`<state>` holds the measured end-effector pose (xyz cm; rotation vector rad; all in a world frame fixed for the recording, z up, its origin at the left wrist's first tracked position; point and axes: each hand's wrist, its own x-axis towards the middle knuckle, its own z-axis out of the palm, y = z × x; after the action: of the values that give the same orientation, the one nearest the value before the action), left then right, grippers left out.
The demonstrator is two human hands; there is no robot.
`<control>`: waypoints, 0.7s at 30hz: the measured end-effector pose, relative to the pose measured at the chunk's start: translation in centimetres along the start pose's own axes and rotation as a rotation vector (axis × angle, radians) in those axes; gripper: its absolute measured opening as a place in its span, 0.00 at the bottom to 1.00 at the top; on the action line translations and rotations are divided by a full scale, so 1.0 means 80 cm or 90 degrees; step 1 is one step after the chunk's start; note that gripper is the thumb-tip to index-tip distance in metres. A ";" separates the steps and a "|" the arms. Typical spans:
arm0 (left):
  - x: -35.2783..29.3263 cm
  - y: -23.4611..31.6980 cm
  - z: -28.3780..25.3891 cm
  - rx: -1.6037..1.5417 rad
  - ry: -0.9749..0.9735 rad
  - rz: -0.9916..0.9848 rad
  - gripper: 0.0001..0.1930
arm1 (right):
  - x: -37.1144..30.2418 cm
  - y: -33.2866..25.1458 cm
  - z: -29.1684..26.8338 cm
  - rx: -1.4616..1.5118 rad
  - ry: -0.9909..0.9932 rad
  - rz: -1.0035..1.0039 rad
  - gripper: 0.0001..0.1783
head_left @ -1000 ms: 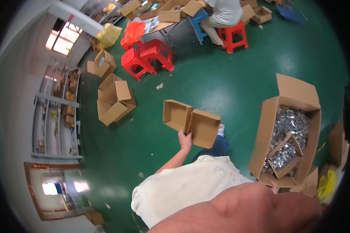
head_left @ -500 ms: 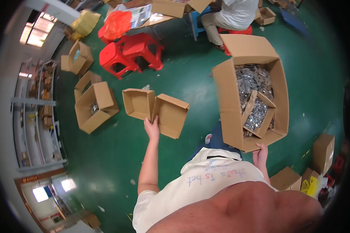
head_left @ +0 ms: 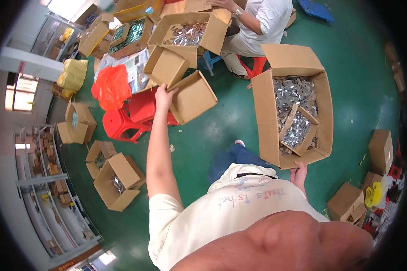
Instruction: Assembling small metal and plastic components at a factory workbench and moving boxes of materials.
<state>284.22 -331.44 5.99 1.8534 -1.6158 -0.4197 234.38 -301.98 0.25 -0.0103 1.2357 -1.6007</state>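
Observation:
My left hand [head_left: 164,96] is stretched out ahead, its fingers closed on the edges of two shallow cardboard boxes. One shallow box [head_left: 167,67] reaches over the table edge; the other shallow box [head_left: 195,98] tilts to the right of it. My right hand [head_left: 298,174] grips the near lower edge of a large open carton [head_left: 267,122]. Inside the carton lie many flat silvery metal pieces [head_left: 295,94]. A smaller cardboard box [head_left: 308,143], filled with tiny shiny metal parts, sits among them.
Ahead, a table bears a carton of metal pieces [head_left: 189,34] and a box of green parts [head_left: 133,32]. Beside it are red stools [head_left: 117,122] under a red plastic bag [head_left: 112,88]. A seated co-worker [head_left: 269,27] is close beyond my carton. Open cartons [head_left: 111,189] stand at left.
I have moved forward toward the table, with the large carton still in my right hand. My left hand has risen with the two shallow boxes, up to the table's edge.

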 end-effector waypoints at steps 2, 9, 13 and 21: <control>0.079 -0.001 0.013 -0.036 -0.066 -0.004 0.18 | 0.004 0.008 0.012 0.019 0.018 -0.018 0.29; 0.346 -0.018 0.068 -0.003 -0.125 0.080 0.23 | -0.018 0.046 0.094 0.038 0.170 -0.097 0.28; 0.447 -0.014 0.110 0.047 -0.165 0.082 0.25 | -0.021 0.089 0.131 0.056 0.284 -0.160 0.27; 0.552 0.033 0.166 0.112 -0.208 -0.030 0.40 | -0.019 0.096 0.158 0.187 0.431 -0.032 0.23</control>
<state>282.64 -377.59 5.13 2.0378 -1.8786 -0.6468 247.51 -308.87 1.54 0.7440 1.4856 -1.8887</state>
